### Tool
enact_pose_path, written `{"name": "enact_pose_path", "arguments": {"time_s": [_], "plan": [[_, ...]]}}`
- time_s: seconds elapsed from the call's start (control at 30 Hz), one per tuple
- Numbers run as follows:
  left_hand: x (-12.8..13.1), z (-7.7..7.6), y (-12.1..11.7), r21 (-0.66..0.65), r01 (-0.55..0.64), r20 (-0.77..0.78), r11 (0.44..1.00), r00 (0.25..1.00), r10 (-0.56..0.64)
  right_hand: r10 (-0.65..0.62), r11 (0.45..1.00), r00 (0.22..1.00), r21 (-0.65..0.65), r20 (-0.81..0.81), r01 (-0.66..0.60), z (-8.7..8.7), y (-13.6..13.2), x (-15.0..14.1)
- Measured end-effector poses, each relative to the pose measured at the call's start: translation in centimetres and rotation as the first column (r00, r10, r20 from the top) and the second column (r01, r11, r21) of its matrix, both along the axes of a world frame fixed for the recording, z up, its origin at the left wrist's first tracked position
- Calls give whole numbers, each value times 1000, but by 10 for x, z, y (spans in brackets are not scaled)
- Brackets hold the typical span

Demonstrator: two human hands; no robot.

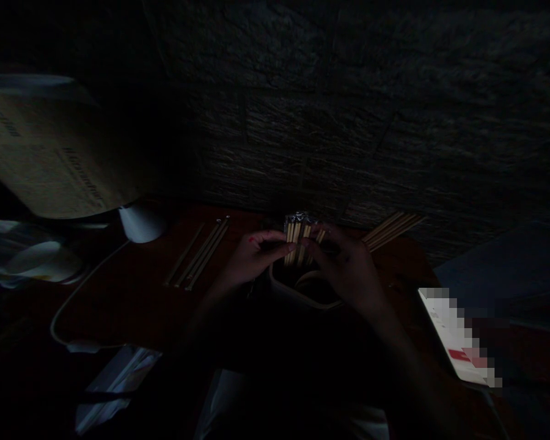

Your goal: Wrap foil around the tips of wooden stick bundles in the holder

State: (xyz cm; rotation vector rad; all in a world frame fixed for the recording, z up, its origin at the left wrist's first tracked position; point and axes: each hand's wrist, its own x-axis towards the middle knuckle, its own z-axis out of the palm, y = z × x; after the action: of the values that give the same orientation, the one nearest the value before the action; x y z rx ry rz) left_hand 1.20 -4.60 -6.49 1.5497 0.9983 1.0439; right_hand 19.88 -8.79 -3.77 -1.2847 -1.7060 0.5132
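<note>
In the middle of the dim head view is a row of light wooden sticks [293, 235], with shiny, foil-like material [299, 216] at the top. My left hand [256, 253] grips the row from the left, its thumb pressed against the sticks. From the right, my right hand [346, 260] also holds it, thumb on the front and fingers partly hidden behind. Under both hands sits a dark container with a pale rim [297, 296]; its inside is too dark to make out.
Several thin sticks [206, 256] lie to the left, and more wooden sticks [392, 229] lean at the right. A lamp [50, 153] with a printed shade and a cord stands left. A lit screen [444, 330] is at right, before a stone-textured wall [279, 122].
</note>
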Motion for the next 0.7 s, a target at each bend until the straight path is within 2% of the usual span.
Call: {"name": "enact_pose_path", "arguments": {"time_s": [0.27,0.43,0.7], "plan": [[0,-1,2,22,16,-5,1000,1000,-15,-2,1000,1000,-20,-22,2,7,-2,-3],[1,-1,1,26,-14,-21,1000,1000,14,-12,1000,999,-3,-36,12,8,-2,-3],[5,-2,-1,8,-29,38,1000,999,29,-10,1000,1000,6,-24,10,6,-1,0]]}}
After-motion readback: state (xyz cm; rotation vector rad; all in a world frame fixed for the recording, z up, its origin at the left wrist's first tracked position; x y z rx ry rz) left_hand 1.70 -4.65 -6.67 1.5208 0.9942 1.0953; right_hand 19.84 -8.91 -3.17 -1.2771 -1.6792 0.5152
